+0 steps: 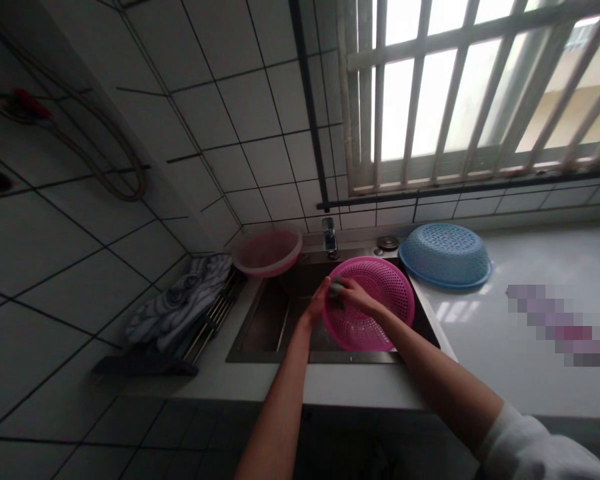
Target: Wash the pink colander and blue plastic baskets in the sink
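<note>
Hanging in a loop on the tiled wall, a hose [136, 183] took up the upper left. Below it, a patterned grey cloth [180, 297] lay heaped on a dark rack [213, 327] with metal rods, beside the sink [267, 327]. A pink basin [269, 252] stood upright over the sink's far left corner.

Toward the middle, the left hand [318, 305] touched the left rim of the pink colander [375, 280], the task's thing, which was over the right part of the sink, tilted with its open side toward the camera. How far the left fingers closed could not be told. Behind, the faucet [329, 237] rose at the sink's back edge. The right hand [356, 295] reached in over the colander, its fingers bunched together on a small grey rag, probably cloth [336, 287], against the inside near the left rim.

Farther right, a round metal strainer [388, 243] sat on the sink's back ledge. A blue basket [445, 255] lay upside down on the white surface [480, 360], just beside the sink, below the barred window [435, 100]. Something blurred lay at the far right.
</note>
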`<state>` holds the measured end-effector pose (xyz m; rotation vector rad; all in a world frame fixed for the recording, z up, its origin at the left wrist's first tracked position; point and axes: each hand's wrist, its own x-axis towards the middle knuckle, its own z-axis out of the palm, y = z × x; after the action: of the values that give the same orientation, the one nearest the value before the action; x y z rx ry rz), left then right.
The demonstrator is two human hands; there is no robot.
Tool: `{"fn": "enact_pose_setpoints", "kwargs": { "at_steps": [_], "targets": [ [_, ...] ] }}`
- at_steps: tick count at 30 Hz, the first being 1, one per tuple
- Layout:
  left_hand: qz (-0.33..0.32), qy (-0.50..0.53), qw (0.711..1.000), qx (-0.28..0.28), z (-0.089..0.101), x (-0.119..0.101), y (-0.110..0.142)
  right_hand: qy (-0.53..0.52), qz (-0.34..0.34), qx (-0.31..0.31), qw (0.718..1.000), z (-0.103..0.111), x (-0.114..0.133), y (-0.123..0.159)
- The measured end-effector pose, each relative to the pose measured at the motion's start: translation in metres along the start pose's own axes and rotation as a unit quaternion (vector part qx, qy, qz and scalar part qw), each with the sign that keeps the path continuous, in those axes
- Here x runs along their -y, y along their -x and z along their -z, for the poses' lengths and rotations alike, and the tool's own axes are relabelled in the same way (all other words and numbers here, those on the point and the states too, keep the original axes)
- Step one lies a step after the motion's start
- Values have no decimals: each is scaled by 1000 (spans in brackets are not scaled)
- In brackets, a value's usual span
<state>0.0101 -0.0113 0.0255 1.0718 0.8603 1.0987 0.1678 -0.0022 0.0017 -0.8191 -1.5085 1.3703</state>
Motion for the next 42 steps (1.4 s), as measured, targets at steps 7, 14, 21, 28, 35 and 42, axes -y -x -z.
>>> {"fn": "enact_pose_setpoints", "kwargs": {
  "at_steps": [7,14,21,28,35,42],
  "targets": [
    [3,-8,1000,2,-1,-1,1,34,16,-64,997,5,0,-1],
    [23,-13,1000,-7,3,1,-1,12,-13,102,995,-6,-2,3],
    [-25,-36,999,25,-1,2,-1,29,34,-96,994,14,-6,-3],
    [4,-37,999,-22,6,3,-1,15,7,55,998,-8,-15,-2],
    [-15,-9,1000,19,2,5,-2,6,33,-80,996,4,-5,-3],
    [-7,-15,1000,-9,7,7,-4,10,20,-28,999,-4,-6,-3]
  ]
}}
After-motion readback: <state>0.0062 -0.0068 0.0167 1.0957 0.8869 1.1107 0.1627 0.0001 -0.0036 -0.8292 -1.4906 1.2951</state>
